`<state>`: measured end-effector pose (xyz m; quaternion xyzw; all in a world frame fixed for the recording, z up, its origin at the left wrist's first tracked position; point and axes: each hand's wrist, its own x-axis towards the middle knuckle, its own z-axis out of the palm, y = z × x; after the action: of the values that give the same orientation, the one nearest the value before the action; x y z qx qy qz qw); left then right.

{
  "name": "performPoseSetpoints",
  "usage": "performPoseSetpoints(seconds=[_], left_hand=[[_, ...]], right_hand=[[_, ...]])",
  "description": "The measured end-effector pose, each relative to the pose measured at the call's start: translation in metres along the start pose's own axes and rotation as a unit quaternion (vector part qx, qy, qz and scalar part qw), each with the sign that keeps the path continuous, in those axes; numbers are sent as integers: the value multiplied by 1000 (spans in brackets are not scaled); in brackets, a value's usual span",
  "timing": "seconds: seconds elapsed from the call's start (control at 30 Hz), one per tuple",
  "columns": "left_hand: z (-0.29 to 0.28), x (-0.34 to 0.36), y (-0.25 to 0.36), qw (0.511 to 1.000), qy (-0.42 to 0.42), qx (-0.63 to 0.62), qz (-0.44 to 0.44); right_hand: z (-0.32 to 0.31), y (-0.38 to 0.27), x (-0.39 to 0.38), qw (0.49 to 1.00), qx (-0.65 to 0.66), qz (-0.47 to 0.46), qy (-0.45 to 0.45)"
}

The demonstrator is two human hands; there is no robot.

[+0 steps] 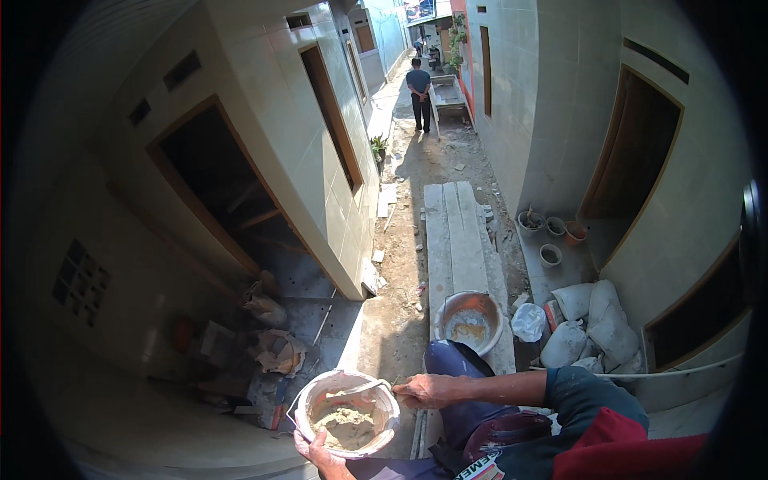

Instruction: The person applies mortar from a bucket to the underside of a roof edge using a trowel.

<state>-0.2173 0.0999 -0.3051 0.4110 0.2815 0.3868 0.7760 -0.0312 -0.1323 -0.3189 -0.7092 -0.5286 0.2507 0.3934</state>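
At the bottom centre, a pale, smeared bucket (387,428) with a thin wire handle is tilted so its inside shows. Wet greyish-tan mortar (342,424) lies in its bottom. My left hand (320,458) grips the bucket's lower left side, thumb up against the wall. My right hand (422,392) is closed at the right rim; what its fingers hold is too small to make out. A pale curved strip (352,391) crosses the bucket's mouth towards that hand. Just beyond my knee, a larger tub (498,324) with whitish residue stands on the planks.
Long dusty planks (454,232) run ahead down the alley. Filled sacks (612,324) and small pots (550,255) sit along the right wall. On the left are a doorway (232,192) and torn paper sacking (278,352). A person (419,92) stands farther off, back turned.
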Motion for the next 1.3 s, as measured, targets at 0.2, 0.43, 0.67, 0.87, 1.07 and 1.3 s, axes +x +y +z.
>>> performPoseSetpoints(seconds=[0.2,0.43,0.67,0.87,1.07,1.3], left_hand=[[-3,-2,0,999,25,-25,-6],[7,-8,8,999,-35,-34,-5],[16,2,39,996,-84,-7,33],[56,50,59,984,-157,55,62],[44,36,78,989,-124,43,62],[36,23,66,977,-151,91,119]], right_hand=[[-5,-3,2,999,-40,19,-24],[-16,-3,-15,981,-136,-119,64],[-54,-41,23,952,-297,-5,-68],[-117,-92,50,888,-458,23,-32],[-93,-81,72,839,-539,-66,-43],[-62,-75,89,814,-561,-109,-103]])
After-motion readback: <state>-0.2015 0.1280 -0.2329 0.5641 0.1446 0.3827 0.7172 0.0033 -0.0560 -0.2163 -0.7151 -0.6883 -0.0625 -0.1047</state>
